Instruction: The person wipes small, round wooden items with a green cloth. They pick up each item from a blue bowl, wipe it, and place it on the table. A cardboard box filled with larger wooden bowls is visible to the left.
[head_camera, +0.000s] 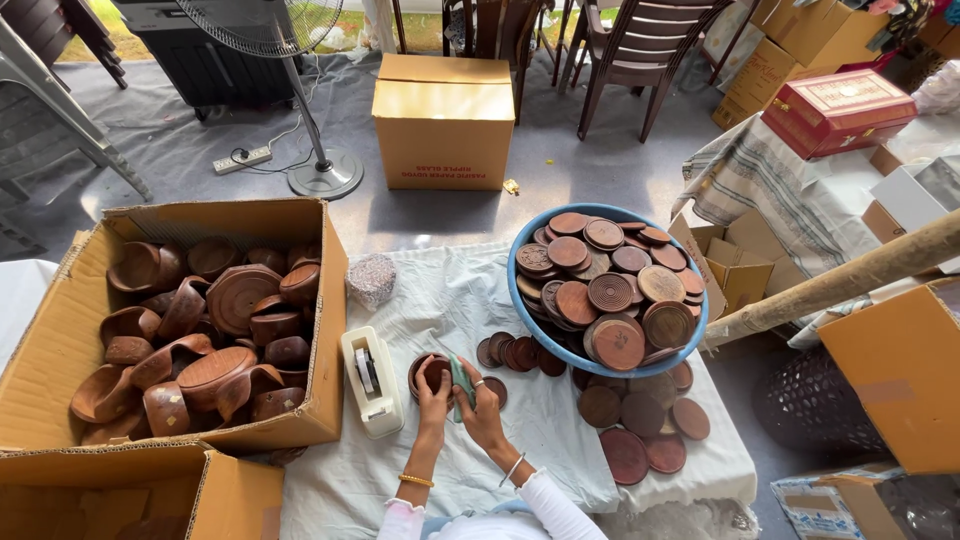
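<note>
My left hand (434, 392) grips a small round brown wooden bowl (428, 368) over the white cloth. My right hand (480, 402) holds a small green pad (461, 385) pressed against the bowl's side. Both hands are close together near the front middle of the table. A row of brown wooden discs (515, 352) lies just beyond my right hand. A white tape dispenser (371, 380) sits to the left of my left hand.
A blue basin (610, 288) heaped with carved wooden discs stands at right, with loose discs (640, 425) below it. A large cardboard box (160, 320) of wooden bowls is at left. A closed carton (444, 120), fan stand (322, 170), chairs and more boxes surround.
</note>
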